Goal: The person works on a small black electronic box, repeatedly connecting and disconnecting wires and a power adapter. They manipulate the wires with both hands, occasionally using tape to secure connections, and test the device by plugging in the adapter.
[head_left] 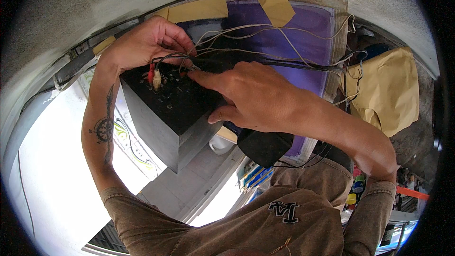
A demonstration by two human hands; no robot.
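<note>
A black speaker box (pixel 163 106) is tilted in front of me, its connector panel facing up. A red plug (pixel 151 74) and a whitish plug (pixel 157 81) sit in the panel with black leads looping from them. At the panel's far edge my left hand (pixel 163 40) is closed, its fingertips pinching a thin wire (pixel 188 58); the wire's end is hard to see. My right hand (pixel 258 97) reaches across, its index fingertip pressing by a small red terminal clip (pixel 184 74) and its thumb against the box's right edge. Its other fingers are partly hidden.
Thin pale wires (pixel 265 26) and dark cables run right across a purple framed panel (pixel 310 33). Brown paper (pixel 388 90) lies at the right. A smaller black box (pixel 265 147) is beneath my right hand. A patterned white surface (pixel 71 161) spreads at the left.
</note>
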